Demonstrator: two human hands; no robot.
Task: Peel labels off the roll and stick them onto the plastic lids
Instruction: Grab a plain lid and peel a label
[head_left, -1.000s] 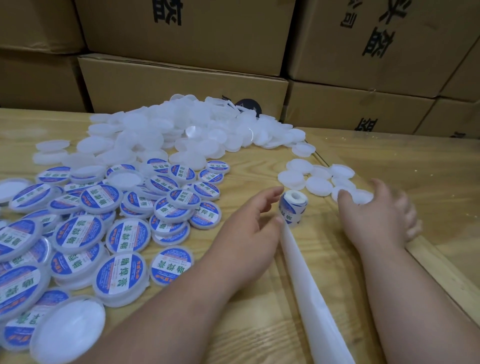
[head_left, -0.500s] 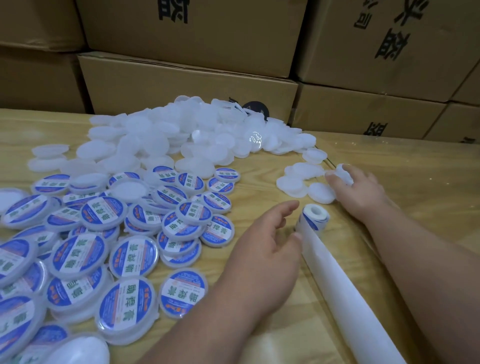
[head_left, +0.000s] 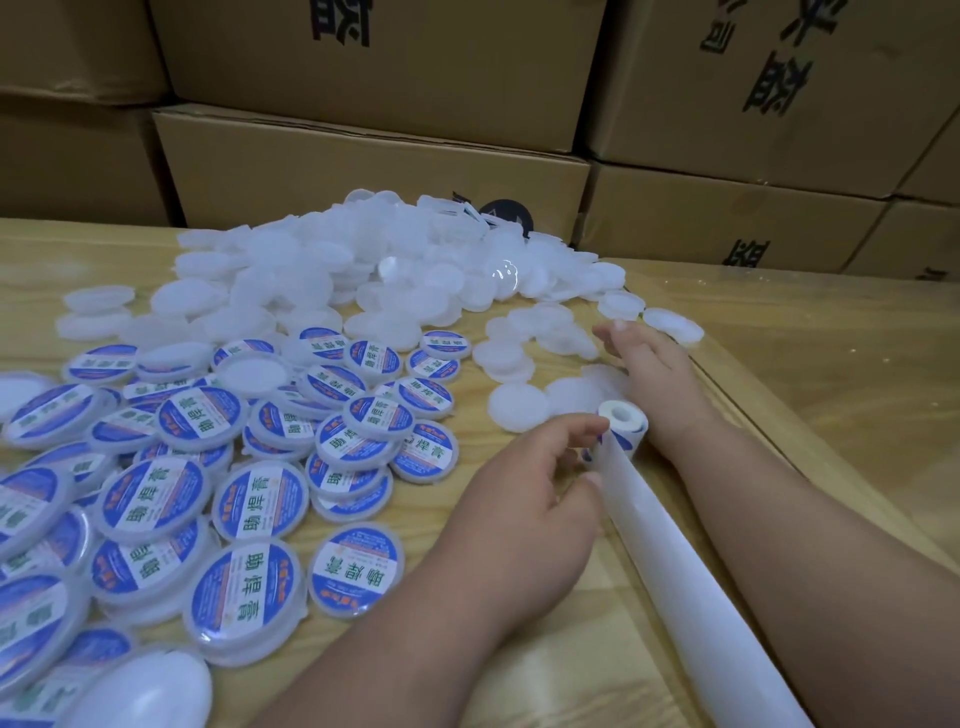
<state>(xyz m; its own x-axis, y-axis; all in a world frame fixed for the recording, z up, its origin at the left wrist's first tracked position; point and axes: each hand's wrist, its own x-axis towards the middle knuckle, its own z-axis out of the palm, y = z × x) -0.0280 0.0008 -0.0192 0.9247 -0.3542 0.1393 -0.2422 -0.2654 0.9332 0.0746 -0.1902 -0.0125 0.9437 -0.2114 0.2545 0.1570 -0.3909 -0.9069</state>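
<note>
Peeling the next label goes best if you keep the roll (head_left: 622, 427) standing steady on the bench (head_left: 810, 374) while your left hand (head_left: 524, 501) works the edge, so lift the blue sticker showing at the roll's near side slowly and by one corner, without letting it fold on itself. Let the spent backing strip (head_left: 691, 582) run back toward you, as it does now, so it stays out from under the lids.

Your left grip is loosely curled: the forefinger tip touches the roll's side near its top and the thumb sits against the backing strip just below, with a gap between them. Whether a label edge is actually caught there I cannot tell.

Your right hand (head_left: 649, 369) lies flat over the small group of blank lids (head_left: 519, 406) just beyond the roll, fingers nearly straight and reaching forward, resting on them rather than gripping any one. Draw one blank lid close beside the roll before you peel.

The labelled lids (head_left: 260, 499) lie heaped to your left, and the big blank pile (head_left: 322, 280) sits farther back.
</note>
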